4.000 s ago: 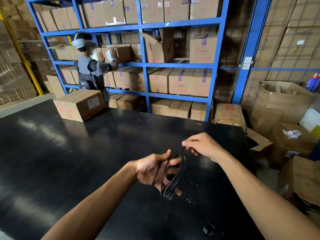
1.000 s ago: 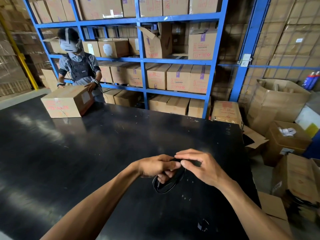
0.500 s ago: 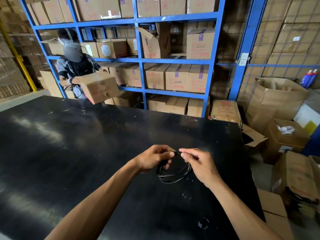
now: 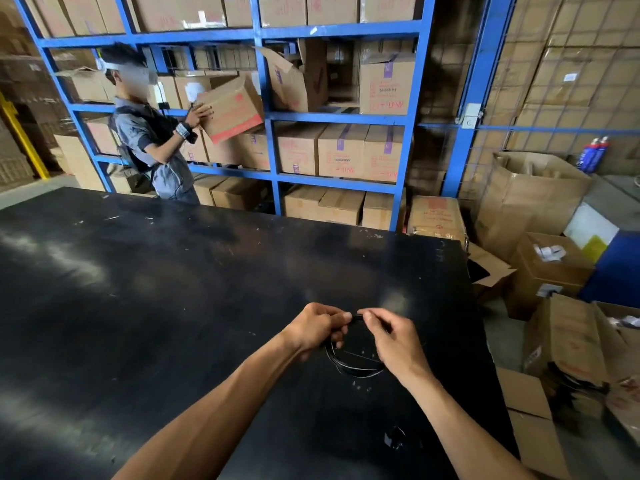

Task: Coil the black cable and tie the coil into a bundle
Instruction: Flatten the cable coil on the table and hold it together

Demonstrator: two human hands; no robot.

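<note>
Both hands meet over the black table (image 4: pixel 173 289). The left hand (image 4: pixel 317 329) has its fingers curled and pinching the top of the cable (image 4: pixel 356 368) coil, thumb tip pressed against the strand. The right hand (image 4: pixel 394 341) pinches the same top stretch just beside it, fingertips almost touching the left's. The coil hangs below as a small black loop, its lower arc close over the table; contact cannot be told. Behind, another person (image 4: pixel 152 140) holds a box (image 4: pixel 232 109) tilted at the blue rack (image 4: pixel 273 116).
</note>
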